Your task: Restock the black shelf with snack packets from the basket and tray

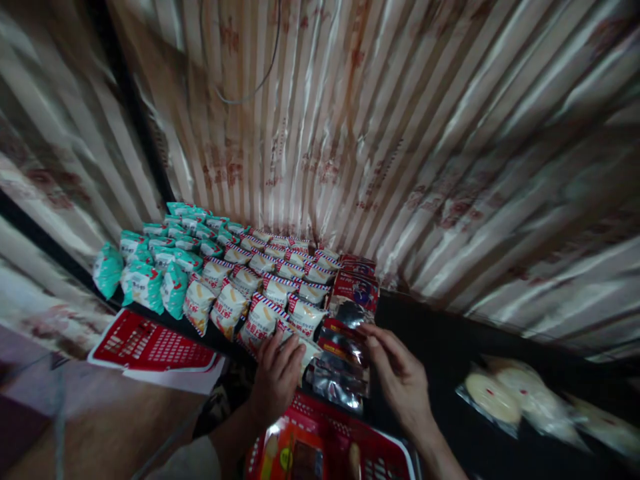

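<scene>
My left hand rests against a white snack bag at the front of its row, fingers laid over the bag and its thumb not clearly seen. At the right end of the rows, my right hand has thumb and forefinger closed at the edge of a dark shiny packet. More dark red and black packets lie in a column behind that one. A silvery packet end shows nearer to me, between my hands.
Teal snack bags stand in rows on the left of the black table. A red basket with an orange package is below my hands. Another red basket is at lower left. Clear-wrapped pale round items lie at right, before a pleated curtain.
</scene>
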Action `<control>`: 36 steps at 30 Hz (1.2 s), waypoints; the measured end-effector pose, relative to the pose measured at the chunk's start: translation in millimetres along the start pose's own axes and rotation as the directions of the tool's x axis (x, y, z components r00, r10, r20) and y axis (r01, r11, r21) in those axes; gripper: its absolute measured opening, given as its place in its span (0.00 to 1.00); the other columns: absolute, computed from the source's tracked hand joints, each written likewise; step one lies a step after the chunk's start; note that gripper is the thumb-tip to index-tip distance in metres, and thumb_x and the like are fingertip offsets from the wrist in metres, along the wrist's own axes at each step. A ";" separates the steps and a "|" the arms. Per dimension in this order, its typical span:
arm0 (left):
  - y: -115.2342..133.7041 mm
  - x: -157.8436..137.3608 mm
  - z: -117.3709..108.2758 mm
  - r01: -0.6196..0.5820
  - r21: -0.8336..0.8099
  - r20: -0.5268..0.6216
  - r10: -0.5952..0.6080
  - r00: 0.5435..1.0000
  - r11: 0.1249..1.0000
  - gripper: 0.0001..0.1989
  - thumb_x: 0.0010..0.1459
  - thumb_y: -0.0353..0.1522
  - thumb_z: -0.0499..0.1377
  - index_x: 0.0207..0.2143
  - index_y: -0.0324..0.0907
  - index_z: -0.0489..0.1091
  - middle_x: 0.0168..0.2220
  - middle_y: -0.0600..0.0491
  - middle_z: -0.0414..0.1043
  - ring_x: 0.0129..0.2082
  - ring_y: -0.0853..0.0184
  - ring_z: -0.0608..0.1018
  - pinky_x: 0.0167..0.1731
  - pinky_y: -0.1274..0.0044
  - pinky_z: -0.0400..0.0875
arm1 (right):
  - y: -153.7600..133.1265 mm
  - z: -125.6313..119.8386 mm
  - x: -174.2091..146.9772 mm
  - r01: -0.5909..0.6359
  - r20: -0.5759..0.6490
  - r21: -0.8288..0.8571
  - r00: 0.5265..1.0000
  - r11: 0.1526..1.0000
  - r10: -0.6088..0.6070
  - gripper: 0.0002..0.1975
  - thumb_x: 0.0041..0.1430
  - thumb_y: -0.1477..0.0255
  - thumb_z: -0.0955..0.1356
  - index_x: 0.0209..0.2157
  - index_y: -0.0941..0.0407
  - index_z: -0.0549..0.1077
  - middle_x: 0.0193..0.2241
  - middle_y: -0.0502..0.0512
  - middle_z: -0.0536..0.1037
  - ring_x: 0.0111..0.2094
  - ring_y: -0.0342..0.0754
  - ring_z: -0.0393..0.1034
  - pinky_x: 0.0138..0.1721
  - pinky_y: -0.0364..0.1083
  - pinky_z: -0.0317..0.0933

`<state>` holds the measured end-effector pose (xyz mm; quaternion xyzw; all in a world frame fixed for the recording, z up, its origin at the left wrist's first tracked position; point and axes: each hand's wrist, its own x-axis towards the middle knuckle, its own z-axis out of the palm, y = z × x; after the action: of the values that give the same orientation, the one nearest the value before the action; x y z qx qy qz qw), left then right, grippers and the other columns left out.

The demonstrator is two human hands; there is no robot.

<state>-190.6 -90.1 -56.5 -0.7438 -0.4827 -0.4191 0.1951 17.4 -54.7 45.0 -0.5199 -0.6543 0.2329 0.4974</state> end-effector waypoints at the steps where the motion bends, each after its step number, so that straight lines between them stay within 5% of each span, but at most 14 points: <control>1: -1.9 -0.3 1.5 -0.003 -0.029 0.003 0.003 1.000 1.000 0.16 0.60 0.28 0.52 0.51 0.40 0.67 0.50 0.49 0.71 0.62 0.57 0.56 0.56 0.63 0.58 | -7.5 9.4 -0.2 0.060 0.098 -0.034 0.994 0.998 -0.056 0.12 0.56 0.63 0.66 0.38 0.52 0.77 0.37 0.56 0.79 0.39 0.50 0.73 0.41 0.48 0.67; 7: -12.7 -5.5 14.4 0.003 -0.161 -0.072 -0.015 0.997 0.987 0.13 0.60 0.27 0.51 0.45 0.41 0.69 0.50 0.49 0.71 0.62 0.58 0.58 0.57 0.62 0.55 | -32.2 61.9 0.7 0.272 0.452 -0.128 0.872 0.954 -0.188 0.13 0.61 0.68 0.62 0.43 0.52 0.75 0.39 0.56 0.78 0.41 0.49 0.73 0.43 0.49 0.68; 16: -17.9 -11.7 12.9 -0.052 -0.176 -0.050 0.044 0.998 0.983 0.18 0.59 0.37 0.56 0.51 0.43 0.67 0.58 0.49 0.63 0.64 0.55 0.53 0.60 0.60 0.50 | -33.6 81.6 40.2 0.390 0.444 -0.426 0.876 0.816 -0.188 0.15 0.63 0.70 0.58 0.45 0.56 0.73 0.44 0.59 0.76 0.45 0.49 0.71 0.47 0.48 0.66; 25: -11.2 -20.0 25.5 -0.006 -0.160 0.009 0.008 1.000 0.987 0.19 0.58 0.32 0.57 0.52 0.49 0.66 0.58 0.56 0.63 0.63 0.59 0.55 0.62 0.63 0.45 | -38.5 113.3 120.1 0.418 0.504 -0.844 0.832 0.336 0.232 0.15 0.59 0.76 0.61 0.46 0.55 0.73 0.43 0.60 0.77 0.46 0.51 0.69 0.41 0.44 0.63; 28: -12.2 -19.1 27.0 0.008 -0.159 -0.002 -0.008 1.000 0.987 0.19 0.59 0.32 0.56 0.53 0.50 0.66 0.58 0.56 0.64 0.63 0.60 0.56 0.62 0.64 0.47 | -33.0 120.3 128.7 0.408 0.491 -0.866 0.805 0.289 0.332 0.16 0.61 0.75 0.59 0.45 0.56 0.74 0.40 0.61 0.78 0.43 0.52 0.72 0.40 0.45 0.63; 36: -13.9 -15.4 26.3 0.037 -0.172 0.005 -0.037 0.999 0.984 0.20 0.58 0.31 0.56 0.53 0.50 0.66 0.56 0.55 0.66 0.62 0.61 0.57 0.61 0.64 0.48 | -25.0 122.5 127.7 0.358 0.453 -0.884 0.816 0.301 0.359 0.16 0.63 0.71 0.58 0.43 0.53 0.75 0.39 0.59 0.79 0.43 0.50 0.73 0.42 0.44 0.63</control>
<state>-194.3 -73.9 -85.7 -0.7492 -0.4587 -0.4620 0.1218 -98.8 79.0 69.1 -0.6121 -0.7774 -0.0549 -0.1341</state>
